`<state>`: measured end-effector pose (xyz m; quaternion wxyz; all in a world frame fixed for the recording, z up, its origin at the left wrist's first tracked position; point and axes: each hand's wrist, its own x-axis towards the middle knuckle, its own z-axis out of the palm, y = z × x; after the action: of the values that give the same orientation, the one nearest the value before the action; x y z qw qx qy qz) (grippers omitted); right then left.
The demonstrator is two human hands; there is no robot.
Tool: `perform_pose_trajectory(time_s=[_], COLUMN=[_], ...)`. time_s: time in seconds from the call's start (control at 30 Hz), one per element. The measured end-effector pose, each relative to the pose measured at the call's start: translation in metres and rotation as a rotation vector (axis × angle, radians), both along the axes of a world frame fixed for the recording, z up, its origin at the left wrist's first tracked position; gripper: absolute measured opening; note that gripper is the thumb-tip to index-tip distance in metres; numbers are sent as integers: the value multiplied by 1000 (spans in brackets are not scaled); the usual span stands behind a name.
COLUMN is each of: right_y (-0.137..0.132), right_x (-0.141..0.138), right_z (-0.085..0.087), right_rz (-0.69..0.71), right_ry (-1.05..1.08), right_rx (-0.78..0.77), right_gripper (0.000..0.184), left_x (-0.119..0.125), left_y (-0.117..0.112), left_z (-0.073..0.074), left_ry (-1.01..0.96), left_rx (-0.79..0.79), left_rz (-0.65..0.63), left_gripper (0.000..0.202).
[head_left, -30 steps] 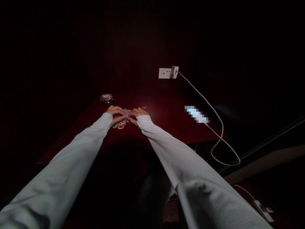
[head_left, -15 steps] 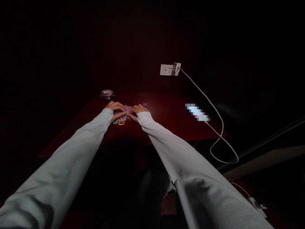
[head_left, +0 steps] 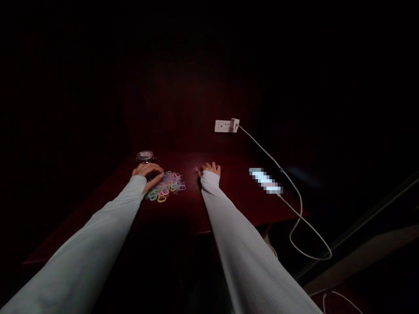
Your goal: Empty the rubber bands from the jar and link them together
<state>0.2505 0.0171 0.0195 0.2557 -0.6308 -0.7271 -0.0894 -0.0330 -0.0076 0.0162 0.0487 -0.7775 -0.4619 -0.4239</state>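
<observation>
A heap of small pastel rings (head_left: pixel 166 187) lies on a dark red table (head_left: pixel 183 209). My left hand (head_left: pixel 147 172) rests at the heap's left edge, its fingers curled down onto the rings. My right hand (head_left: pixel 210 168) is apart from the heap, to its right, fingers bent down on the table next to a small pink piece (head_left: pixel 195 169). What the fingers pinch, if anything, is too small to make out. Both arms wear pale long sleeves.
A small round container (head_left: pixel 145 155) stands behind my left hand. A lit phone (head_left: pixel 266 181) lies on the right of the table, its white cable (head_left: pixel 296 209) running to a charger in a wall socket (head_left: pixel 226 125). The surroundings are dark.
My hands were together over the heap; now they have parted. The right hand has moved right to the small pink piece. The view has tilted, so everything sits lower in the picture.
</observation>
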Motion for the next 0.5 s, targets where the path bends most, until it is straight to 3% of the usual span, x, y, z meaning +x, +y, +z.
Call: perform_pose_trajectory(time_s=[0.13,0.3,0.5], right_y=[17,24,6], right_x=[11,7,-9], right_z=[-1,-8,-10], right_rz=[-21,23,200], right_ry=[-84,-59,-14], right_rx=[-8,7,69], right_gripper=[28,33,33], left_x=[-4,-6,-17], left_y=[4,12,23], left_z=[1,-2,-8], left_ry=[-127,-205,-44], left_rx=[87,92,8], left_rz=[136,69,98], left_gripper=[17,27,24])
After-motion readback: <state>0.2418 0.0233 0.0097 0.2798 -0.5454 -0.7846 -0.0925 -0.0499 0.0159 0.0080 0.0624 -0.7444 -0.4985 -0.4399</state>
